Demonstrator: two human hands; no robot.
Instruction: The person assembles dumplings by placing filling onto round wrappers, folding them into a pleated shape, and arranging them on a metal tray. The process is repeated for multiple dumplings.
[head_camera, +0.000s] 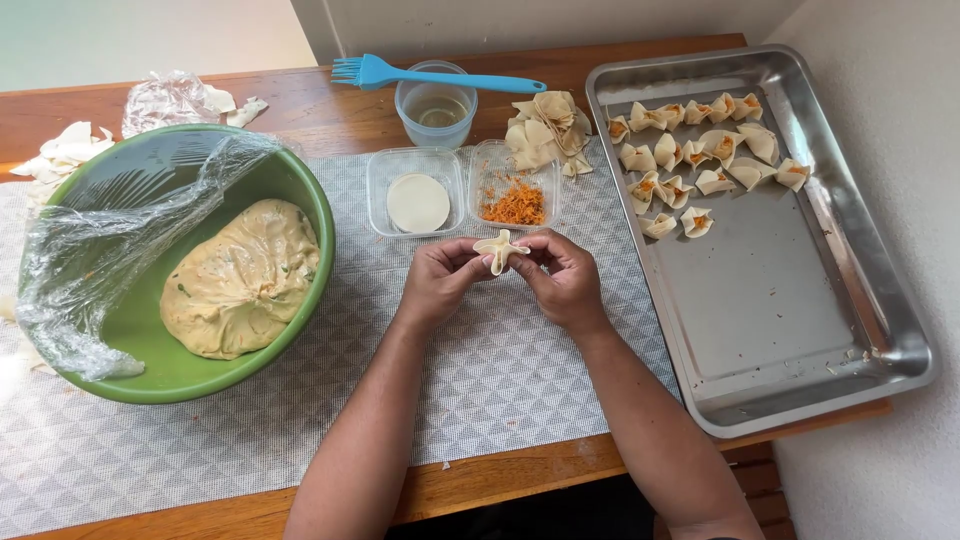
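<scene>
Both hands meet over the patterned mat on the desk. The left hand and the right hand are clamped, fingertips pinching, on one small dumpling held between them just above the mat; its pale wrapper is gathered up into folded corners.

Just beyond the hands stand two clear tubs: one with round wrappers, one with shredded orange topping. Further beyond those are a cup of water with a blue silicone brush lying across its rim, and a loose heap of wrapper scraps.

To the left of the left hand sits a green bowl, half covered in cling film, holding a large mound of pale filling. To the right of the right hand lies a steel tray with roughly twenty finished dumplings lined up at its far end.

Judging by this, the work looks early: most of the tray is bare and a good deal of filling remains in the bowl.
</scene>
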